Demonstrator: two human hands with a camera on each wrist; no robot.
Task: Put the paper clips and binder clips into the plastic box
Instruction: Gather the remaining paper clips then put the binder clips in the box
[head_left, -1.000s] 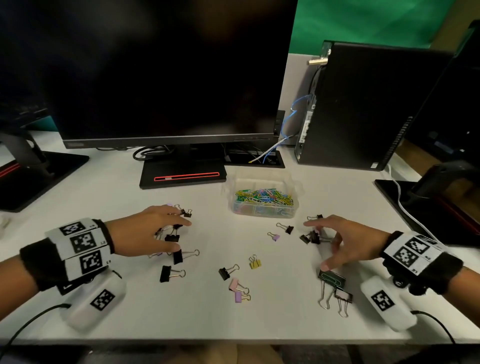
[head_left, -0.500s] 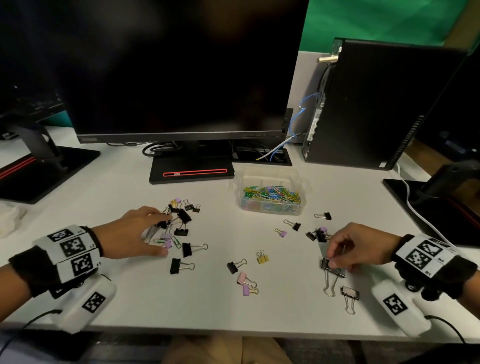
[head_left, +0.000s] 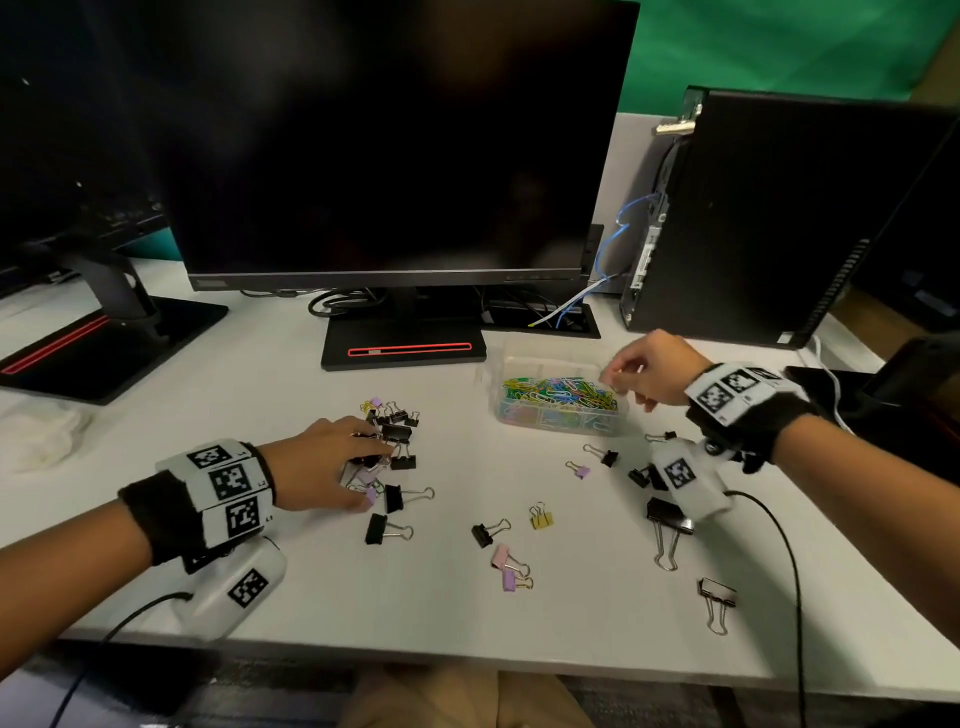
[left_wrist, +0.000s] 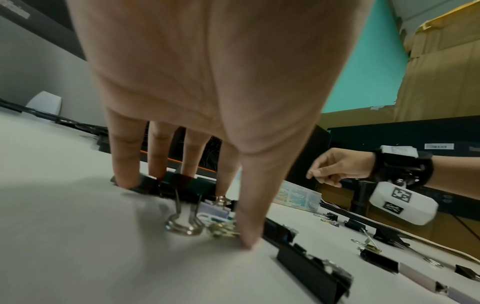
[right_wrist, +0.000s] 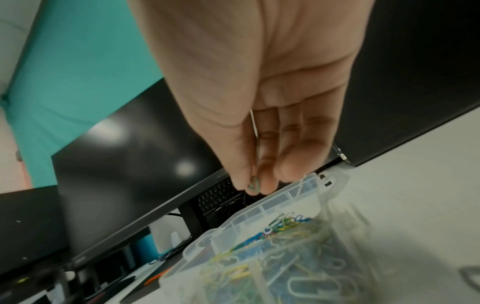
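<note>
One green paper clip (right_wrist: 254, 185) sits pinched between our right hand's (head_left: 649, 371) thumb and fingertips, just above the box's (head_left: 563, 420) right end; the box below is heaped with coloured clips. Our left hand (head_left: 324, 470), fingers spread and straight, presses on a cluster of binder clips (head_left: 392, 441) on the desk (head_left: 311, 587). More lie scattered between both hands.

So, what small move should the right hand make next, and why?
Probably part the fingertips and let go. The right hand hangs above the plastic box and pinches a green paper clip, so it would likely fall among the paper clips already inside.
</note>
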